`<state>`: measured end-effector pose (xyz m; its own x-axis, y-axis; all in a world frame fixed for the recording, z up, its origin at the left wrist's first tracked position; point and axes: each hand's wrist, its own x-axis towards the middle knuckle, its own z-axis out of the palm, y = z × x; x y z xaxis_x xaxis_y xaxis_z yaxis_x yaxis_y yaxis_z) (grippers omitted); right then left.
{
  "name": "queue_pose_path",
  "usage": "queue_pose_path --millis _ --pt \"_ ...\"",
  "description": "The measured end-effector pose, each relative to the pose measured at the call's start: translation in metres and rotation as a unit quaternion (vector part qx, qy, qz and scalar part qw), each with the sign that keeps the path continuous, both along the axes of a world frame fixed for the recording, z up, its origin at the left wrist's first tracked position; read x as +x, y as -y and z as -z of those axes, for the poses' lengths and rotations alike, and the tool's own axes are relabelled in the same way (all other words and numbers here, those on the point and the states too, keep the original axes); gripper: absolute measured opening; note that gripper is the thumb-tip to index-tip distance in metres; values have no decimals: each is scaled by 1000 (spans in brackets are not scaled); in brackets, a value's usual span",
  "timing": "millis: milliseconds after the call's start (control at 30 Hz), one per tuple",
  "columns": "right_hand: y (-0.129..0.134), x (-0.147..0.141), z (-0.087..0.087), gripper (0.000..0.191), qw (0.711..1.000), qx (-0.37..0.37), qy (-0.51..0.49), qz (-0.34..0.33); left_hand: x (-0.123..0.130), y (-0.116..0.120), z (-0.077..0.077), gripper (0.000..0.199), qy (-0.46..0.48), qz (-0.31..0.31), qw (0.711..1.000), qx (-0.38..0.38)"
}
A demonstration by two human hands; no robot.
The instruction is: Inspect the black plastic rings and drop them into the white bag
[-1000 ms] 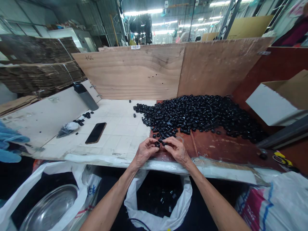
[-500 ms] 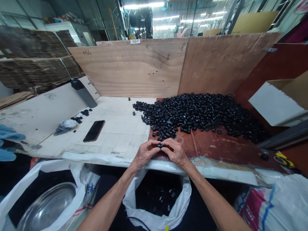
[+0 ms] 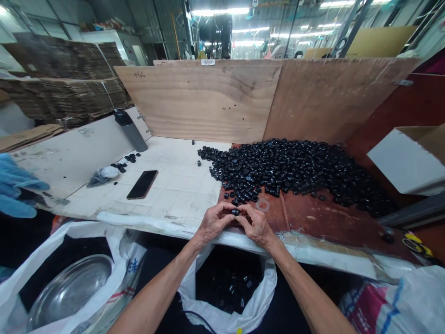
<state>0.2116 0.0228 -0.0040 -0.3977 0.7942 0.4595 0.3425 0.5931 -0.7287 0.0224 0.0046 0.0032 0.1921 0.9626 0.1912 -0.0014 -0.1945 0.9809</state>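
Between the fingertips of both hands sits a small black cylindrical part (image 3: 235, 212); its exact kind is too small to make out. My left hand (image 3: 214, 221) pinches it from the left, thumb and forefinger closed. From the right, my right hand (image 3: 256, 224) grips the same part in a pinch. Both hands are above the table's front edge. Just beyond the fingers spreads a large heap of similar black parts (image 3: 292, 167). Below my hands hangs an open white sack (image 3: 267, 283) with black parts inside.
A phone (image 3: 142, 184), a dark bottle (image 3: 131, 131) and a small plastic bag (image 3: 102, 176) lie or stand at left. A blue glove (image 3: 19, 185) hangs at the left edge. Wooden boards (image 3: 194, 102) wall the back. A white box (image 3: 406, 160) stands right; another sack holds a metal basin (image 3: 74, 287).
The view has shifted slightly, so the table and heap appear a little to the right. Both hands keep their pinch on the small black part near the same spot.
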Motion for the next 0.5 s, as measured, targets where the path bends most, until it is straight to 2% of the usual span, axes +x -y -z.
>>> queue_pose_path --millis 33,133,233,300,367,467,500 --pt "0 0 0 14 1000 4 17 4 0 0 -1 26 -5 3 1000 4" --pt "-1 -1 -1 28 997 23 68 19 1 2 -4 27 -29 2 1000 11" --pt "0 -1 -5 23 998 31 51 17 2 2 -6 29 -14 -3 1000 -4" --pt "1 -2 -8 25 999 22 34 14 2 3 -6 29 4 -7 1000 -18" --pt "2 -1 -10 20 999 19 49 12 2 3 -5 29 14 -8 1000 -24" --pt "2 -1 -10 30 996 33 81 23 1 2 -4 27 13 -9 1000 -25" --pt "2 0 -9 27 996 34 78 30 1 2 -3 27 9 -12 1000 -23"
